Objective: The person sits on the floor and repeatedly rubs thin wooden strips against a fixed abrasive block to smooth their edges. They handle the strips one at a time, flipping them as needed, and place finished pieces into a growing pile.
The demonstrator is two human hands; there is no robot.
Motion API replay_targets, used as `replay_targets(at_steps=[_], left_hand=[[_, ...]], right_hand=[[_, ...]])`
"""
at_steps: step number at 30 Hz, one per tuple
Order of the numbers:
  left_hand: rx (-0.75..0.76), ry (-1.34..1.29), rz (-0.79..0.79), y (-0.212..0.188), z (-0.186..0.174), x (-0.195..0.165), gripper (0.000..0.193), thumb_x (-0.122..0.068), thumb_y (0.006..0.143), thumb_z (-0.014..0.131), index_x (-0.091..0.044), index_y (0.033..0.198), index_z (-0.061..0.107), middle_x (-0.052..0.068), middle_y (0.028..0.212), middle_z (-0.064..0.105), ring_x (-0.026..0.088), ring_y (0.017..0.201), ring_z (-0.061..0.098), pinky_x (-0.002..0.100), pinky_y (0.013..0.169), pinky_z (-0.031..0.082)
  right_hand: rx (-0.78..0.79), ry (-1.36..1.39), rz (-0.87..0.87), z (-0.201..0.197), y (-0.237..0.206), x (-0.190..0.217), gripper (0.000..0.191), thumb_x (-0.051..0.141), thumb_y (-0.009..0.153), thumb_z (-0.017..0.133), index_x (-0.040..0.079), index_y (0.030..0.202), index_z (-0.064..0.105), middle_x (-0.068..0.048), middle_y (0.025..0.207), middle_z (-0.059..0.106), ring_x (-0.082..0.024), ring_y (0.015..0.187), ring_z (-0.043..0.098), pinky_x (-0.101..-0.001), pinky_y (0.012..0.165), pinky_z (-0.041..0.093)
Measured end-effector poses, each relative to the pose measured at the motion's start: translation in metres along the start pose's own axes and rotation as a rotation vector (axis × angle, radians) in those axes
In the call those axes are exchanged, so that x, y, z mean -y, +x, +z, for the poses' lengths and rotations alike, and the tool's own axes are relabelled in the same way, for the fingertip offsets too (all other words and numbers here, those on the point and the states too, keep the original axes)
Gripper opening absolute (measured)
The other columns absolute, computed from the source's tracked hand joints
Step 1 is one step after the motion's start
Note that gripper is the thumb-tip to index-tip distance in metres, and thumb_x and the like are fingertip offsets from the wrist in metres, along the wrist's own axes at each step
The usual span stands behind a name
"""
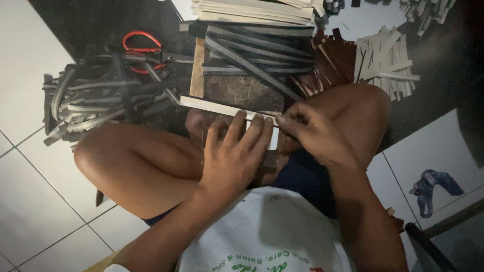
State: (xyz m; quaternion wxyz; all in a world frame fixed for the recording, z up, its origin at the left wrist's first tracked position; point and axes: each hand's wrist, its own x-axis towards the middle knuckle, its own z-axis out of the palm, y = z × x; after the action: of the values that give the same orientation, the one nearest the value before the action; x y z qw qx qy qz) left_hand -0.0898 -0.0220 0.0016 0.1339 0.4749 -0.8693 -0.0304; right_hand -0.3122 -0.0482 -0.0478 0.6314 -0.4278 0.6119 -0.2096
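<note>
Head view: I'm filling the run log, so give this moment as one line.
left hand: holds pale strip | right hand: pinches its end | grey strips: piled on floor | scissors: beside pile

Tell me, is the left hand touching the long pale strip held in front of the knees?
Touching. The head view shows the left hand with its fingers curled over the pale strip, no gap visible. The right hand pinches the same strip at its right end.

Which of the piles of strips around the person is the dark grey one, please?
The tangled grey pile on the floor, beside the red-handled scissors; the stacks at the top and the bundle are pale.
</note>
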Motion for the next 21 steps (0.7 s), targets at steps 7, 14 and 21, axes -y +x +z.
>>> replay_targets(at_steps=[7,14,21], left_hand=[[-0.028,-0.066,-0.026,-0.004,-0.001,-0.007,0.051,-0.030,0.089,0.064,-0.013,0.137,0.063,0.003,0.137,0.060,0.027,0.130,0.054,0.057,0.099,0.044],[-0.093,-0.442,-0.126,-0.027,-0.022,-0.022,0.037,-0.015,0.092,0.071,-0.009,0.128,0.067,0.009,0.128,0.065,0.027,0.120,0.061,0.045,0.099,0.048],[-0.041,-1.645,-0.881,-0.037,-0.025,-0.047,0.027,-0.018,0.098,0.069,0.004,0.114,0.067,0.007,0.100,0.074,0.009,0.089,0.068,0.024,0.078,0.057]], right_hand=[[-0.084,-0.168,-0.165,0.011,-0.015,0.010,0.023,0.023,0.103,0.064,0.000,0.102,0.067,-0.001,0.080,0.064,-0.008,0.072,0.055,-0.0275,0.061,0.048],[-0.101,-0.082,-0.238,0.015,-0.054,0.020,0.023,0.025,0.102,0.062,0.003,0.108,0.065,-0.002,0.086,0.068,-0.007,0.080,0.060,-0.0249,0.070,0.051],[-0.133,0.143,-0.270,0.051,-0.113,0.011,0.021,0.020,0.103,0.060,0.001,0.110,0.066,-0.001,0.091,0.063,-0.007,0.082,0.056,-0.0254,0.071,0.048]])
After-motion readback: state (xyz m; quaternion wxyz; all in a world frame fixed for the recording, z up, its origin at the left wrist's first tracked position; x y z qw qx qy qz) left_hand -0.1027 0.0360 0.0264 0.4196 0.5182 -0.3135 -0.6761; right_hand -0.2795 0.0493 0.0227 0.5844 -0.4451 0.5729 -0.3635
